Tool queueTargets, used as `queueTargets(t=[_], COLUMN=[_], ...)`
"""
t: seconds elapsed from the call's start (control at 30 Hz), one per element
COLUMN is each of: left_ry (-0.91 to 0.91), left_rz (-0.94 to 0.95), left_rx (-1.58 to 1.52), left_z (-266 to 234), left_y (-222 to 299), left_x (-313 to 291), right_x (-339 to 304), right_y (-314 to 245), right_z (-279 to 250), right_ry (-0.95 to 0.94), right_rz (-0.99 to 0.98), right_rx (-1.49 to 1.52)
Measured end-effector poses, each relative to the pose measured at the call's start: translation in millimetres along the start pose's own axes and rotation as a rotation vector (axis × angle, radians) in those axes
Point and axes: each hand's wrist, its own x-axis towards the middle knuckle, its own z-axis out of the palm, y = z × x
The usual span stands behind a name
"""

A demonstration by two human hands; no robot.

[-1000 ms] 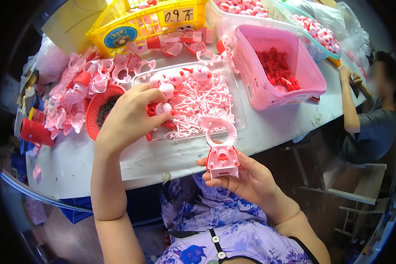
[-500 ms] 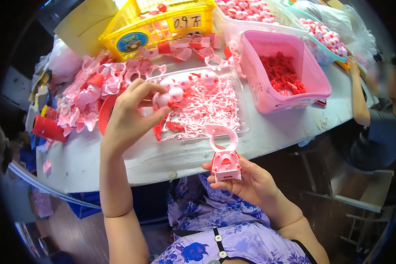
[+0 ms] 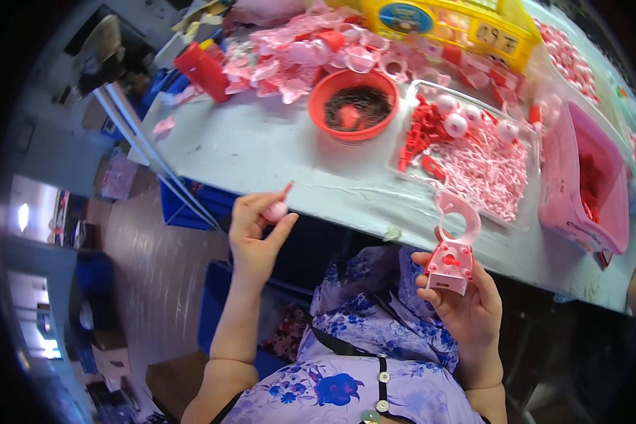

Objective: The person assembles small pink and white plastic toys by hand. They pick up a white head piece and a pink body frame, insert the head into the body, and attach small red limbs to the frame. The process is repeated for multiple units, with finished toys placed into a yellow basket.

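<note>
My left hand (image 3: 256, 230) pinches a pale pink ball (image 3: 275, 211) with a thin red piece sticking up from it, held in front of the table's near edge. In my right hand (image 3: 473, 304) is a pink plastic part (image 3: 451, 261) with an open ring on top and a red piece set in its body. Just beyond it lies a clear tray (image 3: 535, 166). The tray holds small pale pink sticks (image 3: 487, 169), red pieces (image 3: 420, 131) and several pinkish-white balls (image 3: 456, 126).
An orange-red bowl (image 3: 317, 116) of small dark pieces stands left of the tray. Behind it spreads a heap of pink parts (image 3: 290, 53), with a red cylinder (image 3: 203, 72) beside it. A yellow basket (image 3: 449, 30) is at the back, a pink bin (image 3: 555, 191) at the right.
My view has swung left. My left hand has come away from the tray toward the near edge, with a ball in its fingers. My right hand still holds the pink part.
</note>
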Motion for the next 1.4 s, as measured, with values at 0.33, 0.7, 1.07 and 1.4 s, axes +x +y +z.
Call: queueTargets(t=[0.33,0.7,1.07,1.4], left_ry=[0.071,0.106,0.041,0.06], left_rz=[-0.014,-0.376,-0.074,-0.271], left_rx=[0.005,-0.518,0.061,-0.459], left_z=[34,37,30,33], left_y=[-33,-17,-10,-24], left_x=[-47,-44,-43,-48], right_x=[-10,-5,-6,12], right_y=[11,22,19,30], right_z=[-6,-4,-7,1], right_ry=[-0.012,-0.028,0.001,-0.03], right_rz=[-0.065,-0.042,-0.038,0.041], right_rx=[0.132,0.158,0.139,0.147])
